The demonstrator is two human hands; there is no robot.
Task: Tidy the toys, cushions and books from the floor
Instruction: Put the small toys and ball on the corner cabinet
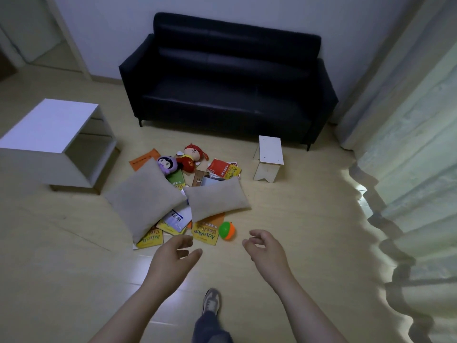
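On the pale floor (61,243) in front of the sofa (222,82), nothing looks tidied yet. Everything lies in one heap, so I judge the task to be at its very start, with all the toys, cushions and books still to lift.

From the left, an orange booklet (144,158) pokes out behind the left cushion (146,199), which lies over yellow books (150,240). A purple plush toy (167,164) and a red plush toy (193,155) lie just behind it. The right cushion (217,199) covers more books, and a green-and-orange ball (226,230) sits near its front corner. The left hand (170,256) and right hand (267,251) hover short of the pile, fingers loosely spread, holding nothing.

The floor is smooth light board under dim light. A white open shelf unit (49,125) stands at the left, the dark sofa against the far wall, a small white stool (269,157) right of the heap, and pale curtains (408,169) pool at the far right.
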